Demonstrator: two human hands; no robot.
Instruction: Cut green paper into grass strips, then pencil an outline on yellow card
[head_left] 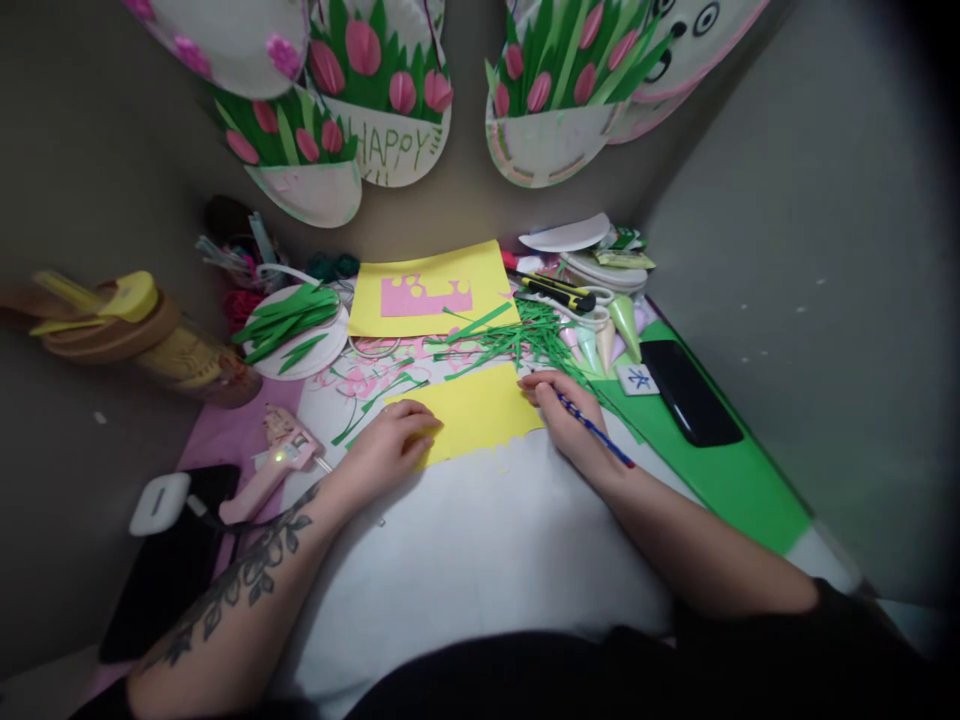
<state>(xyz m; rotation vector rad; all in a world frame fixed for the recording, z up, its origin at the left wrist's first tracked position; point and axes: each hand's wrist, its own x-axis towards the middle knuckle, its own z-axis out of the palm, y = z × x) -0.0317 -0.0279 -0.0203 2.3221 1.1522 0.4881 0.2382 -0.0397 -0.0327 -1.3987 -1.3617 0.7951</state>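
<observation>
My right hand (568, 415) is closed around a blue pencil (596, 432) with a dark red end. Its tip points at the far right part of a yellow sheet of paper (480, 405). The sheet's near edge is cut unevenly. My left hand (394, 445) rests on the sheet's left end, with thumb and fingers apart and nothing held. Behind lies a larger yellow sheet (367, 300) with a cut-out pink piece of paper (427, 298) on it. Green paper strips (525, 335) and pink scraps (360, 378) are strewn between the sheets.
Left are a pink glue gun (281, 462), a white earbud case (160, 503), a tumbler (180, 345) and a plate of green paper leaves (289, 322). Right are a black phone (691, 392), a utility knife (559, 292) and piping-bag-like cones (624, 325). Decorated paper plates (547, 150) hang behind.
</observation>
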